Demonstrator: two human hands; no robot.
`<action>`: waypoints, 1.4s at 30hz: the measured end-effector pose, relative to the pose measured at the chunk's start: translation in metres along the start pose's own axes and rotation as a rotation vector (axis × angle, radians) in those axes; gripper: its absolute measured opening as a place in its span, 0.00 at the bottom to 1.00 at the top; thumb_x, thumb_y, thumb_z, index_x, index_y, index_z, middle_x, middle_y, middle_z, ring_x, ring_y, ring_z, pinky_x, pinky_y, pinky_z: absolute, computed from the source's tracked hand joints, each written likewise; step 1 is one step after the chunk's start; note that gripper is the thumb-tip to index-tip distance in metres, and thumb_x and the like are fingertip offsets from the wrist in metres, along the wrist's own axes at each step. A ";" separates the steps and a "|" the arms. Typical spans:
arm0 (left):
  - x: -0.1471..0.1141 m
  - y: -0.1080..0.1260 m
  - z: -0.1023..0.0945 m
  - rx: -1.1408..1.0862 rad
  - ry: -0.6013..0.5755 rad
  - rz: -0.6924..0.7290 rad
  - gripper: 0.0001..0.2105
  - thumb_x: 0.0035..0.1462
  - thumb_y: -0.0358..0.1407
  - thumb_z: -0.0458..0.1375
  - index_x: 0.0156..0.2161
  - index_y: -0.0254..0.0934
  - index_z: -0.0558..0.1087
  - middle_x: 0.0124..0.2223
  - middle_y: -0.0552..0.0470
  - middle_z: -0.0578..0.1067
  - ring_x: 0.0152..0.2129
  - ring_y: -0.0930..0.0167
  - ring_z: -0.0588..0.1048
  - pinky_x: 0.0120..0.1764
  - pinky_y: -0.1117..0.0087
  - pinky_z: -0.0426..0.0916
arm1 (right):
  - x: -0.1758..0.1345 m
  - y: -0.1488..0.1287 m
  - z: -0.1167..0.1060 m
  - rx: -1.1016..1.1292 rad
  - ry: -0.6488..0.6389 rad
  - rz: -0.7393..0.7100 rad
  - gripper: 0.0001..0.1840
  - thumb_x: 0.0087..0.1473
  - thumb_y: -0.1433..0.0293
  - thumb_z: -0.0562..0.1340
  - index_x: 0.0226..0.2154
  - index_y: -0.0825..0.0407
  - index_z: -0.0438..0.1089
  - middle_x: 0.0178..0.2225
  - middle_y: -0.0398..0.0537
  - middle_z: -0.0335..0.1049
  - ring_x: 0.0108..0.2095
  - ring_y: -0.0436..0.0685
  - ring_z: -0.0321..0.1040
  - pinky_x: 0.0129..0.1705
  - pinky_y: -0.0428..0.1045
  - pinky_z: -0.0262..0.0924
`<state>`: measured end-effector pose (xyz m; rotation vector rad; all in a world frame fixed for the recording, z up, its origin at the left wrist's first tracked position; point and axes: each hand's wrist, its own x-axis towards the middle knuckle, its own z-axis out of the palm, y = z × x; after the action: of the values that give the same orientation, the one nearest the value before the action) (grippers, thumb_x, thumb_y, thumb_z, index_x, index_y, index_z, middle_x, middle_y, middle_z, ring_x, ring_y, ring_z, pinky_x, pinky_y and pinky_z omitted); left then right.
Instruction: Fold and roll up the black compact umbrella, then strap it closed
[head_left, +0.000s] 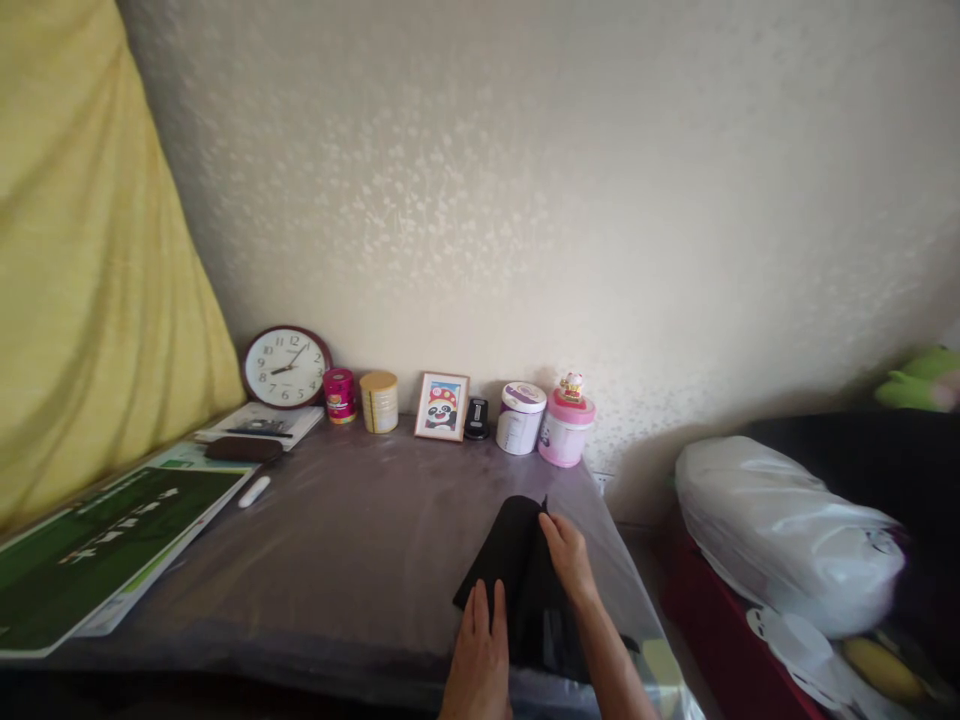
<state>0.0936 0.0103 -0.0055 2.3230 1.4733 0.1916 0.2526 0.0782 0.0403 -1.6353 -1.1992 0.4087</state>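
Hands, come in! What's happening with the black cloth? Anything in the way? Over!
Left hand flat on black cloth. Right hand gripping its far edge. Cloth folded on table; pink tub beyond, not touching. Over.

Well beyond and left of the left hand (480, 640), the round clock (285, 368) bears the numerals 1 to 12, its small dial lettering illegible; left of that hand, white characters on the green sheet (112, 555) are too blurred to read; beyond the right hand (571, 560), the tub (520, 425) carries unreadable print.
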 end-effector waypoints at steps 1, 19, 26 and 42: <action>0.001 0.000 0.001 0.002 0.000 0.009 0.50 0.27 0.19 0.54 0.61 0.25 0.42 0.63 0.29 0.43 0.60 0.53 0.46 0.58 0.59 0.51 | 0.003 -0.001 0.007 -0.009 0.000 -0.005 0.30 0.45 0.48 0.53 0.30 0.57 0.74 0.27 0.52 0.74 0.30 0.58 0.69 0.33 0.48 0.61; 0.006 -0.031 0.026 -0.023 0.130 0.103 0.34 0.39 0.25 0.51 0.57 0.23 0.55 0.60 0.33 0.56 0.58 0.62 0.55 0.57 0.65 0.54 | 0.007 0.007 0.070 -0.147 -0.128 0.114 0.14 0.50 0.65 0.54 0.38 0.55 0.67 0.30 0.54 0.76 0.32 0.60 0.73 0.30 0.49 0.64; -0.006 -0.037 0.013 0.035 0.460 0.175 0.17 0.49 0.30 0.51 0.47 0.32 0.65 0.48 0.40 0.70 0.43 0.62 0.71 0.44 0.62 0.68 | -0.001 -0.005 0.068 -0.051 -0.342 0.181 0.10 0.54 0.67 0.52 0.37 0.53 0.63 0.20 0.42 0.72 0.18 0.50 0.69 0.19 0.43 0.59; 0.010 -0.032 0.015 -0.073 0.352 0.300 0.28 0.47 0.30 0.52 0.56 0.33 0.58 0.60 0.39 0.59 0.55 0.59 0.61 0.53 0.60 0.62 | -0.019 -0.015 0.051 -0.115 -0.536 -0.159 0.11 0.54 0.68 0.53 0.29 0.49 0.70 0.24 0.40 0.74 0.25 0.49 0.69 0.30 0.43 0.59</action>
<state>0.0762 0.0276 -0.0323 2.5323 1.2259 0.7557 0.1990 0.0892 0.0261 -1.5588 -1.7661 0.7157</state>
